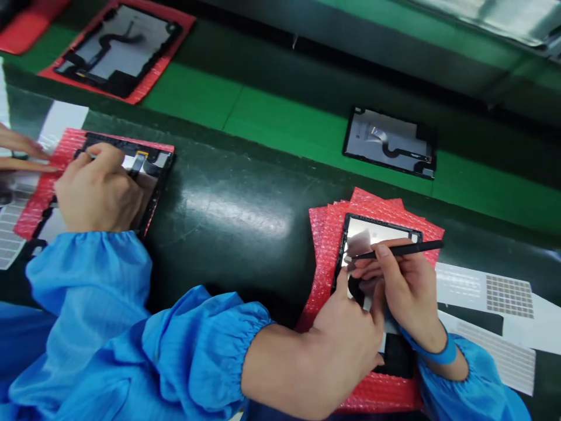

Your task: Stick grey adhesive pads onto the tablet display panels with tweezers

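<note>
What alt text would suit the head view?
A person's right hand holds black tweezers over a black-framed panel on red bubble wrap, the left hand resting against the panel. A co-worker's hands are at a similar panel to the left; two more panels lie farther back.

Right fingers pinch tweezers (black) over a panel.
</note>
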A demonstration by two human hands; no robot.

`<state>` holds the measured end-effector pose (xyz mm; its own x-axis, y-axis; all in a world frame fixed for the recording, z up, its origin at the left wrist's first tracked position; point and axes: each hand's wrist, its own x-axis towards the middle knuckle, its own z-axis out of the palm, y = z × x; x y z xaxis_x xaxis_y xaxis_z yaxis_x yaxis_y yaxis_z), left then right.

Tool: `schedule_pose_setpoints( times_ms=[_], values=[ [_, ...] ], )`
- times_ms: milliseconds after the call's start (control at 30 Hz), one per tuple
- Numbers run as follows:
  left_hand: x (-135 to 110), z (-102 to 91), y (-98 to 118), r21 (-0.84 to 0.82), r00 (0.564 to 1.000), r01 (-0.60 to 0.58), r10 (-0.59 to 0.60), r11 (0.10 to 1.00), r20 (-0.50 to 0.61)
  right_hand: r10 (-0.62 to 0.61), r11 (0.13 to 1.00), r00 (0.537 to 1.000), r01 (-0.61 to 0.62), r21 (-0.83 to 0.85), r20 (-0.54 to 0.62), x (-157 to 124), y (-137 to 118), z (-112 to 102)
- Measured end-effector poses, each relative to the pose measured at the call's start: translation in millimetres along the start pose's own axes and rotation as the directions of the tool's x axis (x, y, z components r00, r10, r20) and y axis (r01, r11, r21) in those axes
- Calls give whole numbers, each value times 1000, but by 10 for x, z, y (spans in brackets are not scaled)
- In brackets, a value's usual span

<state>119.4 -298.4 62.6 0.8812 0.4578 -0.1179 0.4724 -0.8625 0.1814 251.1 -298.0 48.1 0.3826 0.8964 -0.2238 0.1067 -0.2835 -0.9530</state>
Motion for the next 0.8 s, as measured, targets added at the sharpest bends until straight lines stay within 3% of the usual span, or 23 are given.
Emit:
schedule_pose_setpoints(
  times_ms=[67, 133, 233, 333, 367, 400, 467, 533, 567, 600, 667, 700, 733, 800],
  values=[
    [-17, -94, -115, -15, 998, 65, -65, 998, 7, 51, 999, 999, -51, -5, 3, 32, 52, 37],
    [-156, -210, -506, -12, 991, 132, -132, 991, 21, 72, 997, 997, -72, -5, 17, 47, 82, 27],
    [-652, -292, -1636, 110, 958, 280, -285, 954, 30, 79, 997, 996, -79, 1, 36, 53, 82, 0],
    [-1256, -134, -2825, 395, 882, 416, -469, 819, 44, 83, 997, 996, -83, -1, 32, 53, 63, -4],
    [-1411, -40, -3096, 479, 845, 458, -534, 749, 27, 85, 996, 996, -84, -5, 34, 53, 60, -3],
    [-1527, 59, -3285, 555, 840, 433, -542, 710, 37, 86, 996, 996, -85, -8, 36, 53, 59, -1],
    [-1638, 226, -3449, 609, 851, 403, -524, 683, 25, 84, 996, 996, -84, -2, 35, 54, 61, 1],
    [-1626, 310, -3443, 436, 855, 504, -502, 745, -131, 87, 996, 996, -87, -2, 33, 52, 62, 0],
    [-1595, 318, -3419, 227, 810, 581, -525, 782, -263, 97, 995, 995, -97, -13, 31, 50, 60, -1],
    [-1559, 310, -3397, -53, 723, 606, -577, 794, -381, 111, 993, 993, -110, -28, 31, 47, 57, -3],
    [-1498, 269, -3374, -563, 552, 436, -703, 702, -449, 142, 988, 989, -140, -60, 37, 42, 47, -6],
    [-1482, 247, -3372, -711, 509, 326, -750, 623, -423, 149, 987, 988, -147, -67, 35, 41, 42, -7],
    [-1477, 232, -3374, -797, 494, 246, -778, 552, -387, 150, 987, 988, -147, -69, 33, 42, 37, -7],
    [-1493, 224, -3376, -871, 515, 173, -796, 461, -319, 133, 989, 991, -131, -64, 26, 49, 31, -2]
  ],
)
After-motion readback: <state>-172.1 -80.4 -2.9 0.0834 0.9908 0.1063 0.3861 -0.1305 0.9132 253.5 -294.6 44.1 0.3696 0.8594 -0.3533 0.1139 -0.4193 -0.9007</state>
